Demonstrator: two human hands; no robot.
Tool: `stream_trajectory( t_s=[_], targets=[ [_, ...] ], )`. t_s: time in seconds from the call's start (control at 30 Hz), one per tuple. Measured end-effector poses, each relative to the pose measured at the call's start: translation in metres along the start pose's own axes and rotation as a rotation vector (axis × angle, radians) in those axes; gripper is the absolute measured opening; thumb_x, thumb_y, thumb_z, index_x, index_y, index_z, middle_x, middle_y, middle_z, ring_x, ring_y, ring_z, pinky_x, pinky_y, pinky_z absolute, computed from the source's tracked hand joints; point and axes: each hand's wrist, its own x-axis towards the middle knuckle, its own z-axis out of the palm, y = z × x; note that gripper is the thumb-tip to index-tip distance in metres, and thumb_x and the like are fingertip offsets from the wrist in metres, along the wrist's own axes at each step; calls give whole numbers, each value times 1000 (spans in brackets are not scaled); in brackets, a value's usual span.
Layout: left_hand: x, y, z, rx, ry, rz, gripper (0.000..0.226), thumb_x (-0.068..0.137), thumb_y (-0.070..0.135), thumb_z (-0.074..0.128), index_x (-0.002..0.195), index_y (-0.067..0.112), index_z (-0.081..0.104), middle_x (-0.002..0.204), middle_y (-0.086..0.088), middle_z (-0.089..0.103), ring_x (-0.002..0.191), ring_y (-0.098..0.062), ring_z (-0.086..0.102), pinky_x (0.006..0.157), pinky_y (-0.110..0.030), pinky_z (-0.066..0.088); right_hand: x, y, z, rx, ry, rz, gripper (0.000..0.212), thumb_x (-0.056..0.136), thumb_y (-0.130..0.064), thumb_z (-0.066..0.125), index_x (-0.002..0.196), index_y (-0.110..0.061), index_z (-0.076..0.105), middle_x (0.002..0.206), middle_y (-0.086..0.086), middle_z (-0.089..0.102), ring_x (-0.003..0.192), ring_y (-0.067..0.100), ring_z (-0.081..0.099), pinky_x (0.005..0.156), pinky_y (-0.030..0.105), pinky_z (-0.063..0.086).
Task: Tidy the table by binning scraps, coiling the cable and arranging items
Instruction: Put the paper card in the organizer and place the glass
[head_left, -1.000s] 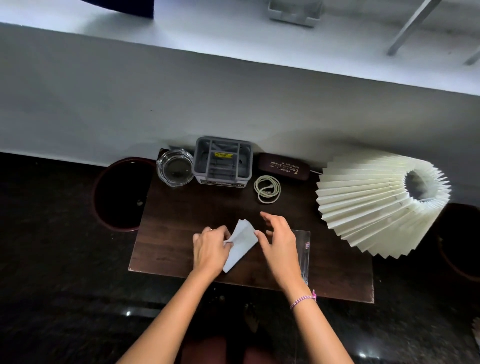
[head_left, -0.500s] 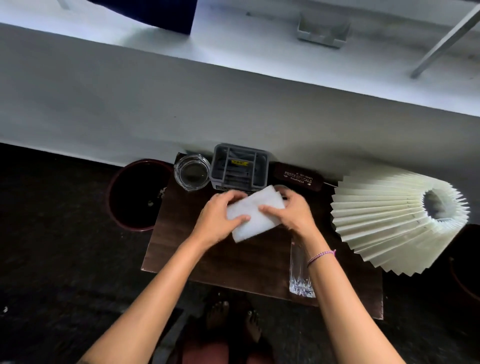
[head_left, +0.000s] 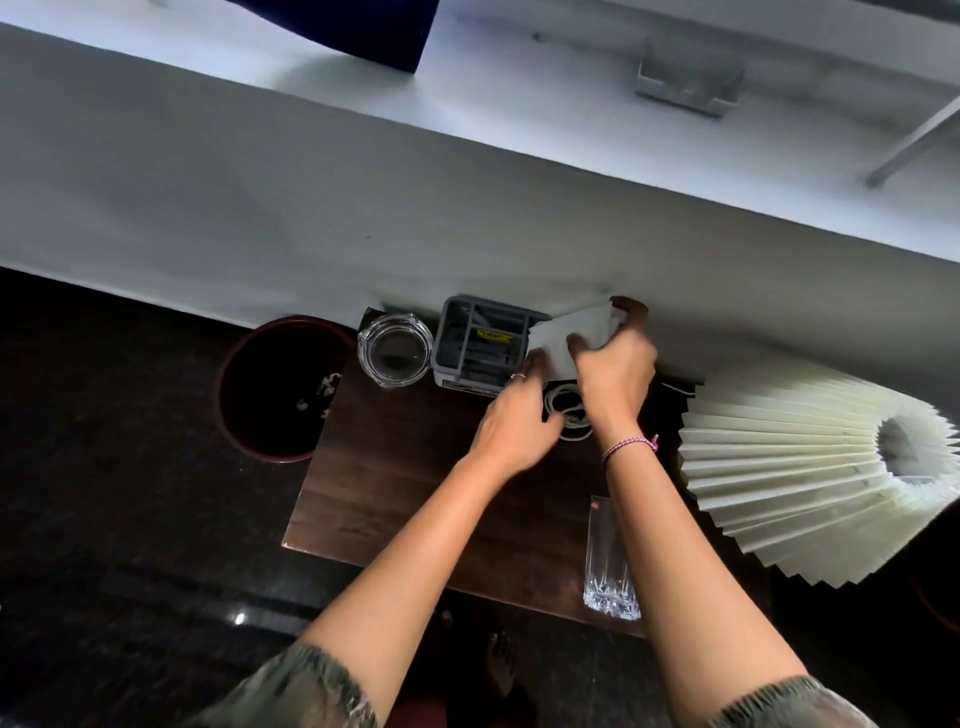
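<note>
A folded white paper (head_left: 574, 332) is held at the back of the dark wooden table (head_left: 395, 483), right beside the grey organiser (head_left: 483, 343). My right hand (head_left: 615, 371) grips the paper from the right, thumb on top. My left hand (head_left: 519, 415) touches its lower left edge with its fingertips; its grip is hard to make out. A coiled white cable (head_left: 569, 413) lies on the table beneath and between both hands, partly hidden. The dark case behind the paper is almost fully covered.
A glass ashtray (head_left: 395, 351) stands left of the organiser. A dark round bin (head_left: 283, 387) with scraps inside sits on the floor left of the table. A tall cut glass (head_left: 610, 561) stands at the front right. A pleated cream lampshade (head_left: 826, 478) overhangs the right side.
Both hands have carried the folded paper from the table's middle back and rightward to beside the organiser. The coiled cable is now partly uncovered beneath them.
</note>
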Motion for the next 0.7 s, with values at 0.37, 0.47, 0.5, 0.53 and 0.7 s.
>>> stream_trajectory(
  t_s=[0.37, 0.47, 0.5, 0.53, 0.7],
  targets=[
    [11, 8, -5, 13, 18, -6, 65, 84, 12, 54, 142, 10, 24, 121, -22, 59, 109, -38, 57, 84, -44, 51, 6, -5, 17, -18, -106, -88, 47, 79, -8, 60, 121, -7, 38, 111, 18, 63, 101, 37, 61, 78, 39, 50],
    [10, 5, -5, -12, 51, 5, 63, 84, 7, 52, 142, 9, 28, 121, -21, 60, 112, -37, 56, 87, -43, 50, 9, -1, 26, -5, -223, -21, 51, 81, -9, 62, 125, -6, 35, 121, 20, 57, 108, 38, 57, 85, 40, 49],
    [9, 3, -6, -16, 69, 10, 61, 83, 4, 51, 140, 9, 30, 121, -22, 60, 113, -37, 56, 88, -42, 49, 10, 0, 28, 10, -258, -1, 53, 82, -11, 62, 127, -6, 34, 124, 20, 55, 111, 38, 56, 88, 40, 48],
    [8, 1, -7, -17, 89, 12, 58, 83, 2, 50, 138, 8, 33, 119, -22, 60, 112, -37, 56, 88, -40, 48, 11, 1, 28, 35, -288, 12, 54, 83, -13, 62, 128, -6, 33, 126, 20, 53, 113, 37, 54, 92, 40, 48],
    [-3, -6, -6, -63, 167, -11, 60, 83, 1, 48, 140, 13, 33, 122, -20, 59, 115, -34, 54, 93, -38, 45, -2, 14, 16, 147, -223, -28, 52, 85, -20, 61, 129, -5, 38, 119, 18, 59, 111, 31, 56, 89, 28, 41]
  ],
)
